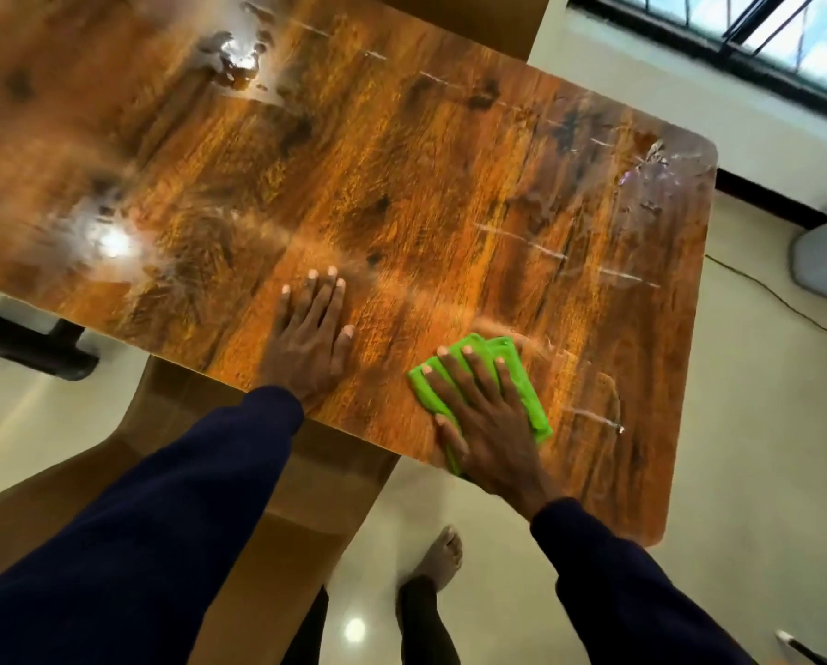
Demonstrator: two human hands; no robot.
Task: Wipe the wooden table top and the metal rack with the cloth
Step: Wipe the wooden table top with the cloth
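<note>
The person stands at the near edge of the wooden table top (402,175) and bends over it. The right hand (486,424) lies flat on a folded green cloth (522,381), with the fingers spread and straight, and it presses the cloth down on the wood close to the near edge, towards the right end of the table. The left hand (313,338) rests flat on the bare wood just beside it, fingers straight and held together, holding nothing. Both arms are in dark blue sleeves (162,520).

The table top is glossy, with a strong brown grain. It carries pale streaks and wet-looking smears, most of all at the far left and at the far right corner; the picture is blurred there, so I cannot tell if it is water or only reflected light.

Under the table a bare foot (443,554) stands on the pale tiled floor (762,424). A window with bars (786,36) is at the upper right.
</note>
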